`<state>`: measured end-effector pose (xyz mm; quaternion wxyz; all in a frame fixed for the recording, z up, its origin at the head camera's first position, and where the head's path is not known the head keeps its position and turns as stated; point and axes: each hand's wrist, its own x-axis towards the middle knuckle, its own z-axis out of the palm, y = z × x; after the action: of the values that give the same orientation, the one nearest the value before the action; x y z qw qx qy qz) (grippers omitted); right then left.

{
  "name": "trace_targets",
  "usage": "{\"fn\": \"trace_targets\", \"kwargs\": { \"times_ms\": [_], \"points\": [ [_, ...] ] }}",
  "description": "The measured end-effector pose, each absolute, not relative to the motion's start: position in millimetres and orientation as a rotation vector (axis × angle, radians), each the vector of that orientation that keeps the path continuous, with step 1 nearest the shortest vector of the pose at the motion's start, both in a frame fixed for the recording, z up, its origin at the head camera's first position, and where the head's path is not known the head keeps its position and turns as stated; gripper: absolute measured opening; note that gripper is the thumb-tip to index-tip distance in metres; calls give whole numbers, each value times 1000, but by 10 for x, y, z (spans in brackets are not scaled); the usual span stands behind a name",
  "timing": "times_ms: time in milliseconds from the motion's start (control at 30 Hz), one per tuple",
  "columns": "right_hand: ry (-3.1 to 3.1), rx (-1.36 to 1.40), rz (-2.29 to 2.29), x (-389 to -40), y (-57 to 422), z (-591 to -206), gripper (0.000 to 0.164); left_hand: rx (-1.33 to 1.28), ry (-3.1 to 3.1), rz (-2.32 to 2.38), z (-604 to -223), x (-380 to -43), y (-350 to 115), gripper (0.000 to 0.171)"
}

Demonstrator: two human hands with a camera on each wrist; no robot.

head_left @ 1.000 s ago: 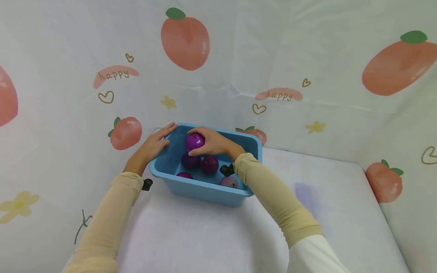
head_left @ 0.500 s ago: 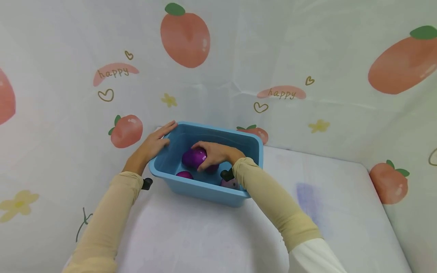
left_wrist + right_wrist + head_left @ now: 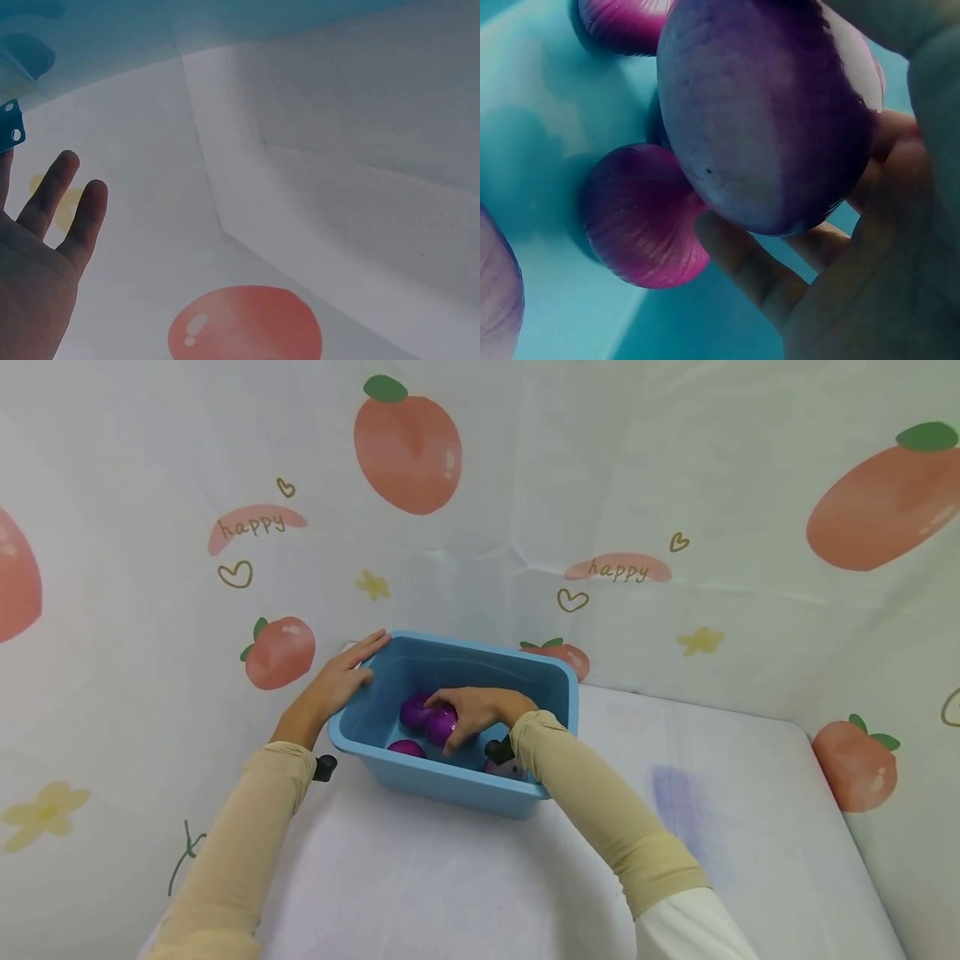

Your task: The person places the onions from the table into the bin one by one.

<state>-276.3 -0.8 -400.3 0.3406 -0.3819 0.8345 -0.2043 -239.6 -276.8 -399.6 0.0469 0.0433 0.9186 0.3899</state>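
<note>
A light-blue plastic basin (image 3: 450, 792) stands on the white surface with several red onions inside. My right hand (image 3: 480, 708) reaches into it and grips a glossy purple onion (image 3: 442, 725), which fills much of the right wrist view (image 3: 757, 112). Close against its left side in the head view lies another onion (image 3: 413, 712). Nearer the front wall sits a magenta onion (image 3: 407, 748), and a paler one (image 3: 507, 768) is partly covered by my right wrist. My left hand (image 3: 333, 683) rests on the basin's left rim, fingers straight along it and thumb over the inside.
White cloth with printed peaches (image 3: 281, 652) hangs close behind and left of the basin. The white table (image 3: 735, 777) stretches to the right and toward me, with a faint violet stain (image 3: 677, 793) on its cloth. A black wrist mount (image 3: 325, 767) sits at my left cuff.
My right hand has moved down and a little right, lowering the onion from near the back wall to the other onions. The left hand stays on the rim.
</note>
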Motion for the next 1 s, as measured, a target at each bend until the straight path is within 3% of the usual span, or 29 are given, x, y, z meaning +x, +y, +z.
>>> {"fn": "trace_targets", "kwargs": {
  "times_ms": [267, 1000],
  "points": [
    [2130, -960, -674, -2788, 12, -4024, 94, 114, 2802, 1198, -4007, -2432, -2758, 71],
    [2208, -881, -650, -2845, 53, -3999, 79, 157, 2830, 1119, -4023, -2447, -2775, 69]
  ]
}}
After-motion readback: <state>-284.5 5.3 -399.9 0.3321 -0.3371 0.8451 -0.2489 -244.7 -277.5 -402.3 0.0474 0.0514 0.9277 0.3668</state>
